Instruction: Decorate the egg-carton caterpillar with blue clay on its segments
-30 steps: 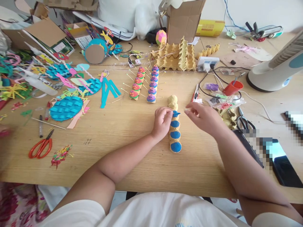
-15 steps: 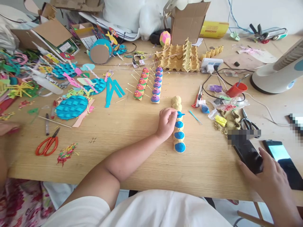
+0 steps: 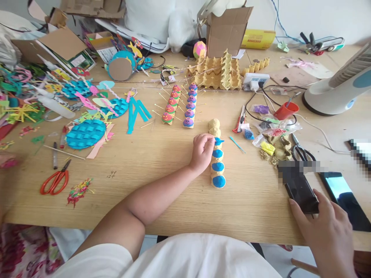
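An egg-carton caterpillar [image 3: 216, 162] lies in the middle of the wooden table [image 3: 150, 173], with blue caps on its near segments and bare yellow ones at the far end. My left hand [image 3: 202, 150] pinches a blue piece against one middle segment. My right hand [image 3: 327, 231] rests at the near right edge of the table, fingertips touching a black phone [image 3: 298, 189]. A thin blue stick [image 3: 237, 144] lies loose just right of the caterpillar.
Two finished painted caterpillars [image 3: 181, 104] stand further back. Red scissors [image 3: 55, 181], markers and blue paper cut-outs [image 3: 84, 133] fill the left. Egg cartons [image 3: 217, 73], a cardboard box [image 3: 226, 31], a power strip, a red cup [image 3: 285, 111], a fan [image 3: 339, 85] and a second phone [image 3: 344, 200] occupy the back and right.
My right hand let go near the caterpillar and dropped back to the black phone at the near right edge. The blue stick now lies on the table. My left hand stayed put.
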Demonstrator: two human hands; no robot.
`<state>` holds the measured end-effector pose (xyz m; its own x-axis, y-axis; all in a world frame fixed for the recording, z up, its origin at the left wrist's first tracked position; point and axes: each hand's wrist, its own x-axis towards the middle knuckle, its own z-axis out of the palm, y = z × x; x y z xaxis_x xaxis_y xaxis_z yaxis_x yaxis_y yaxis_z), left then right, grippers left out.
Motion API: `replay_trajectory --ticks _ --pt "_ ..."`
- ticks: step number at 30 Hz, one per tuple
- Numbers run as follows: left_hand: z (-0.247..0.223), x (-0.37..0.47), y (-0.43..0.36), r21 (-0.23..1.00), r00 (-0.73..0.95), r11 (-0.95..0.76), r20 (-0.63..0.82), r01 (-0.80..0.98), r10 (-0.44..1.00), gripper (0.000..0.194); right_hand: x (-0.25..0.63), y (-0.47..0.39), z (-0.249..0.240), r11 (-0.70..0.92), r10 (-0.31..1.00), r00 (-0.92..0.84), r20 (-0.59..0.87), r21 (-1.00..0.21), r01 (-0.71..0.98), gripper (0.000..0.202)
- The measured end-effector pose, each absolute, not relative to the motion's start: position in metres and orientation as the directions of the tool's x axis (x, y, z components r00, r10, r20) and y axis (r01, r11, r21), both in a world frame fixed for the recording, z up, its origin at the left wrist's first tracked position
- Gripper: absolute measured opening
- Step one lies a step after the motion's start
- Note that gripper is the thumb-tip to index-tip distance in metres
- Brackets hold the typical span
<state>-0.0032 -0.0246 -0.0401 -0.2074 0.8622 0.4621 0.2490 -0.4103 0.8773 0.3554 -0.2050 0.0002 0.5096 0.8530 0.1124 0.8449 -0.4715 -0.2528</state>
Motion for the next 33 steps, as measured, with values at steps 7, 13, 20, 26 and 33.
replay_trajectory --ticks 7,13,20,26,33 --pt "-0.042 -0.003 -0.025 0.866 -0.220 -0.443 0.490 0.231 0.844 0.050 0.344 -0.207 -0.006 -0.439 0.864 0.480 0.153 -0.239 0.866 0.103" --pt "-0.041 -0.003 -0.025 0.866 -0.210 -0.433 0.485 0.250 0.849 0.051 0.349 -0.218 -0.005 -0.473 0.872 0.485 0.072 -0.137 0.870 0.086" --pt "-0.040 -0.003 -0.026 0.867 -0.203 -0.422 0.478 0.265 0.854 0.053 0.341 -0.215 -0.002 -0.310 0.927 0.333 0.171 -0.148 0.939 0.074" --pt "-0.037 -0.004 -0.027 0.868 -0.203 -0.427 0.479 0.252 0.854 0.054 0.261 -0.155 0.017 0.334 0.918 -0.157 0.365 -0.495 0.802 0.053" --pt "-0.033 -0.007 -0.027 0.883 -0.213 -0.396 0.450 0.252 0.867 0.055 0.183 -0.032 0.038 0.506 0.847 -0.157 0.507 -0.683 0.526 0.041"
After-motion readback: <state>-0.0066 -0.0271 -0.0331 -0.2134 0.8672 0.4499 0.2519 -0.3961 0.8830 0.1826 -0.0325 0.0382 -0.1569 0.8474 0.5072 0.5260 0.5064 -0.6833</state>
